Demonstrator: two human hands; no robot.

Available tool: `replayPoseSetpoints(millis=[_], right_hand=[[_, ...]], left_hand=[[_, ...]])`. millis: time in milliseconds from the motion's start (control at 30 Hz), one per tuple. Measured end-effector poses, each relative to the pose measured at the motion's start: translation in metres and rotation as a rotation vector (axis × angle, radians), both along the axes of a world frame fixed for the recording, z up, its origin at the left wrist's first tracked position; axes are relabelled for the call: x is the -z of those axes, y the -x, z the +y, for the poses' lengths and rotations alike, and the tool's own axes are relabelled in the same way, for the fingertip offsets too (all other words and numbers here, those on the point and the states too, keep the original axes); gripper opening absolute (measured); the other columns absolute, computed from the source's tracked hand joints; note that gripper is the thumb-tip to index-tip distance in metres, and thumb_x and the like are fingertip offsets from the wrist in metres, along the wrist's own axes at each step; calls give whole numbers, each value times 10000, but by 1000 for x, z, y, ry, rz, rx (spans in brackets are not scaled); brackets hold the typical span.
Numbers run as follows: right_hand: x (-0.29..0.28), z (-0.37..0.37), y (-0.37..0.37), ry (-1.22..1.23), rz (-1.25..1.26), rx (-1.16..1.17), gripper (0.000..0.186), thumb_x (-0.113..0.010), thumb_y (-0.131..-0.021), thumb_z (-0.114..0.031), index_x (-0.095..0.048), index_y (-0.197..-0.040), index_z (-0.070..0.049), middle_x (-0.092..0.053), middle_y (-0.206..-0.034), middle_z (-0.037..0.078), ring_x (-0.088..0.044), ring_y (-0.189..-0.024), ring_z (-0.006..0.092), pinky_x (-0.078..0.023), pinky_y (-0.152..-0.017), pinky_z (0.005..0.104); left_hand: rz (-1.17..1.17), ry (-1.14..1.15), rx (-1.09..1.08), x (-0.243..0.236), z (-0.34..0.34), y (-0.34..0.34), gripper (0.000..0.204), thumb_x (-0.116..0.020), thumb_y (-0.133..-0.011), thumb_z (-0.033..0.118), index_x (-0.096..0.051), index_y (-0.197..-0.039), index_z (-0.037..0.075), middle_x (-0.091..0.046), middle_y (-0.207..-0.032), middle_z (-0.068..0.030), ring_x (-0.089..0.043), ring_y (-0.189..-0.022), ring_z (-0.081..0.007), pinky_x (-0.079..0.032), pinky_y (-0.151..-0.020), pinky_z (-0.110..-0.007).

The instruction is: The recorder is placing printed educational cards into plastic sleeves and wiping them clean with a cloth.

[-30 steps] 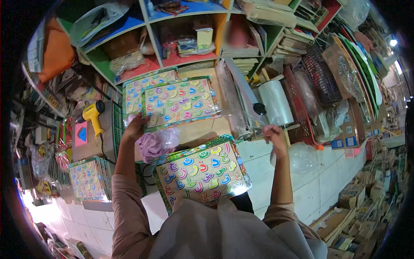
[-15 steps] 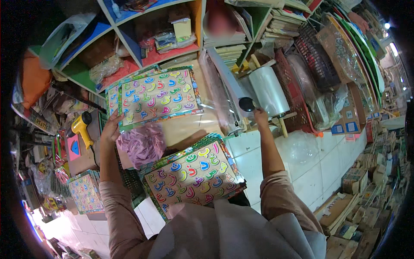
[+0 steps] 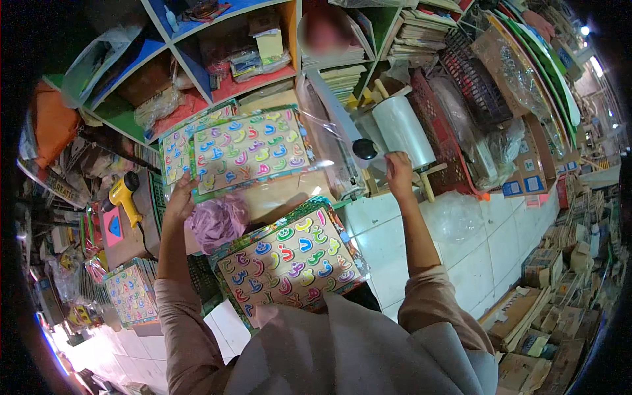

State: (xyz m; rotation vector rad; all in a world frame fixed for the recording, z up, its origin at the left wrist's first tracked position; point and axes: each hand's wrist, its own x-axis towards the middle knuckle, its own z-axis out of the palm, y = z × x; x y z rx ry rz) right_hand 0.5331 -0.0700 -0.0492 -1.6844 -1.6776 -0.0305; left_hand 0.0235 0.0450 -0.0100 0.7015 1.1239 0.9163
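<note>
My left hand [image 3: 179,199] grips the lower left corner of a wooden letter puzzle board [image 3: 253,153] with colourful raised letters. Clear plastic film covers the board and trails right toward a long sealing machine [image 3: 336,118] with a round black knob [image 3: 364,149]. Just right of that knob is my right hand [image 3: 399,172], its fingers curled in by a roll of clear plastic film [image 3: 403,131]; what they hold, if anything, cannot be made out. A stack of similar puzzle boards [image 3: 293,260] lies close in front of me. Another board [image 3: 174,145] sits partly beneath the held one.
Crumpled purple plastic [image 3: 218,220] lies between the boards. A yellow heat gun [image 3: 123,199] rests at the left, above more boards [image 3: 130,293]. Coloured shelves [image 3: 191,59] stand behind. Red crates [image 3: 441,141] and a clear plastic bag [image 3: 454,217] are at the right; a person sits beyond the sealer.
My right hand has come off the black knob and moved slightly down beside the film roll. My left hand and its board have shifted a little right, uncovering more of the board beneath.
</note>
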Motion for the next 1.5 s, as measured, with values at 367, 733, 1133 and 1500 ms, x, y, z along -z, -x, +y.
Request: replayPoseSetpoints(millis=[367,733,1133,1500], right_hand=[[13,-19,-28,27,-225,105,259,-539,-630,28,-571,-868,-69,-518,-764,94,-493,-715,286,-379,-666,392],[104,17,-4,546,1389,677,480,-588,-751,-410,-522,-1005,-8,-560,-910,93,-535,-764,222,-418,-730,312],[103,31,-60,392,1572,487,250,-618,-720,-67,-491,-930,-16,-574,-761,59,-543,-617,156,-426,-489,303],[35,65,35,-20,542,-215,493,-559,-775,-182,-388,-1194,12,-437,-1175,187,-378,-1135,296,-287,-946,340]], left_hand=[[-111,-76,174,21,-7,-29,337,-471,-844,90,-414,-1176,72,-533,-1077,-46,-515,-968,-167,-430,-815,-306],[-65,15,45,42,3,-22,406,-441,-851,76,-324,-1239,94,-488,-1115,-31,-502,-982,-182,-432,-827,-323],[-210,25,132,60,-3,-60,301,-492,-831,90,-430,-1124,114,-558,-979,-24,-538,-878,-143,-461,-739,-308],[-207,73,80,68,7,-53,283,-525,-818,101,-472,-1096,101,-557,-967,-17,-524,-879,-135,-440,-762,-293]])
